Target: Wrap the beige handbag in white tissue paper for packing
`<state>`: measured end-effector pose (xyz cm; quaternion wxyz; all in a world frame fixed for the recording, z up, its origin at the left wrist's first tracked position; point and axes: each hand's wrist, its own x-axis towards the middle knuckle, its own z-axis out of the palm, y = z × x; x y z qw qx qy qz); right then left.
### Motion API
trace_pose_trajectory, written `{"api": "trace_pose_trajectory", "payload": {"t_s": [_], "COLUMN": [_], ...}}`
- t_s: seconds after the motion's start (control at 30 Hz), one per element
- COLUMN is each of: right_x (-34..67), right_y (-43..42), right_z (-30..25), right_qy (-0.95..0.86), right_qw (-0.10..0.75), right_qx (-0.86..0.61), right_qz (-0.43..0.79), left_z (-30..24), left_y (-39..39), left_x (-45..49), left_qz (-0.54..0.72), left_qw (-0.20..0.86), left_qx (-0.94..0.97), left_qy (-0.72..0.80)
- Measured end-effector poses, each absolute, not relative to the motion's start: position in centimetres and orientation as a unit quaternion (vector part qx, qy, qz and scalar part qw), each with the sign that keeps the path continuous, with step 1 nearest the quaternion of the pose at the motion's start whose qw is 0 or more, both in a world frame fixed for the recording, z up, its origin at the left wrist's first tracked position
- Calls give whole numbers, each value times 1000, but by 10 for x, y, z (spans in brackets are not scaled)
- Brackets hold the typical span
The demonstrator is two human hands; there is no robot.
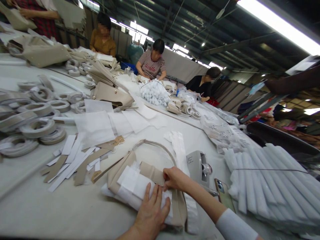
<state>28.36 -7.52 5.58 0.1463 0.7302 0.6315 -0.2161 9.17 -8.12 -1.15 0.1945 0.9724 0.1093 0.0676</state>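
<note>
A beige handbag lies on the table in front of me, its curved handle arching away from me. White wrapping paper and clear film cover part of its front. My left hand rests on the paper, fingers stretched out, pressing the bag. My right hand is closed, thumb and fingers pinched at the right end of a beige tab on the bag. The fingertips partly hide that end. A strip of white foam sheet runs beside and under the bag's right side.
A grey tape dispenser and a phone lie right of the bag. Bundled white foam rods fill the right. Paper and beige strips, strap rolls and another bag lie left. Several people work across the table.
</note>
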Motion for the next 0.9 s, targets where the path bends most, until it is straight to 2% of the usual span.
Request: {"api": "trace_pose_trajectory", "payload": {"t_s": [0.23,0.5,0.7,0.77,0.9], "right_x": [289,240,233,238,246], "right_y": [-86,-134,-158,-162,-163], "right_z": [62,41,2,-9,-25], "right_qy": [617,578,575,574,559], "right_qw": [67,30,7,5,1], "right_qx": [748,814,814,811,816], "right_qz": [-235,-51,81,112,148], "left_z": [-15,-30,-32,-26,-14], "left_y": [-82,-87,-61,-35,29], "left_x": [91,95,83,66,19], "left_qz": [75,150,233,275,310], "left_qw": [194,155,166,160,122], "left_qx": [971,969,958,946,902], "left_qy": [114,118,26,61,274]}}
